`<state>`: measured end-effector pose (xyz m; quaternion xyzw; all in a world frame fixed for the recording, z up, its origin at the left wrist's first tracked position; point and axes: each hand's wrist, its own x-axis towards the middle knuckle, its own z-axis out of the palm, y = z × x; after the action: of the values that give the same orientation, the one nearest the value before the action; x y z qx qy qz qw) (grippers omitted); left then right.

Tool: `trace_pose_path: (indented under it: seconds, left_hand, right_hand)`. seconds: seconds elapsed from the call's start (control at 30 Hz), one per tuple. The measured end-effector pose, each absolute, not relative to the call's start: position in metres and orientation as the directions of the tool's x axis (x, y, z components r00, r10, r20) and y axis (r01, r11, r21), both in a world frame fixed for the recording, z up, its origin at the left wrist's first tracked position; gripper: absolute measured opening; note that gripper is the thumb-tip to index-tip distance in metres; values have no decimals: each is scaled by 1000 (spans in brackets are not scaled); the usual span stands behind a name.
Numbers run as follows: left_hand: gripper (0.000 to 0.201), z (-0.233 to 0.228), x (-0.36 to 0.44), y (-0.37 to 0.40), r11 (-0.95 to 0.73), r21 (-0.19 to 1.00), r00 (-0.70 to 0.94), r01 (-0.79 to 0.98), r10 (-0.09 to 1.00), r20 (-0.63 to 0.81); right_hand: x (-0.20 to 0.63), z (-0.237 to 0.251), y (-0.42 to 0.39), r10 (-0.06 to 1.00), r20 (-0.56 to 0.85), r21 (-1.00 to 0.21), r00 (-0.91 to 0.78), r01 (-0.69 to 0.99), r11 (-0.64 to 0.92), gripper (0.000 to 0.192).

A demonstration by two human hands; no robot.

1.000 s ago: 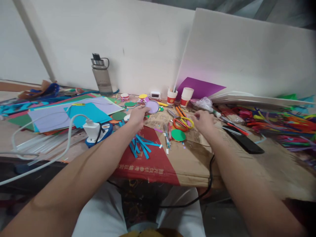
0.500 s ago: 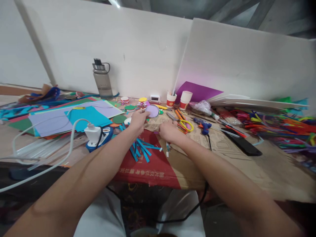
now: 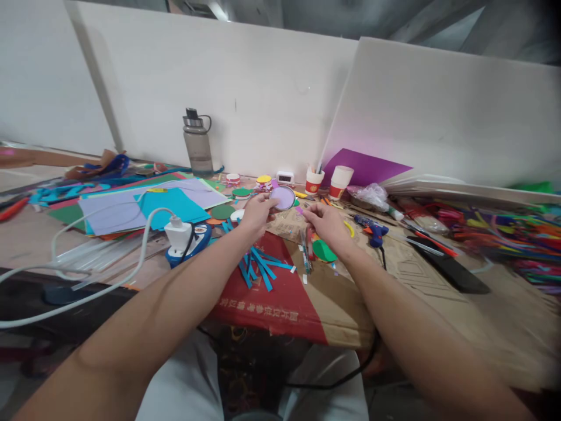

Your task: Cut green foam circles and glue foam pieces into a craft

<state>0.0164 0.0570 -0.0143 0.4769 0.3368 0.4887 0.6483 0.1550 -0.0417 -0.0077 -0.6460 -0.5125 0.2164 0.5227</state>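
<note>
Left hand pinches the lilac paper disc above the tabletop, and the right hand hovers just right of it, fingers pinching a small pink scrap.

I see a plain white wall running behind the worktable, which is covered in brown cardboard. A large white board leans against that wall, beyond the fingers and to their right. Grey ceiling beams show above, under soft, even light.
</note>
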Motion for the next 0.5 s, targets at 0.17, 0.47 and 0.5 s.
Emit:
trace_pose_path:
  seconds: [0.17,0.47,0.5]
  left_hand:
    - [20,-13,19,50,74,947,345,-313,938,41]
    - [22,-14,21,45,-21,968,358,-249,927,112]
    - [21,-14,21,45,-28,969,357,-245,927,117]
  right_hand:
    - [148,-7,-41,884,168,-958,436,284,42,16]
    - [148,-9,-40,879,106,-978,465,207,9,17]
    - [148,-8,-40,879,103,-979,465,204,6,16]
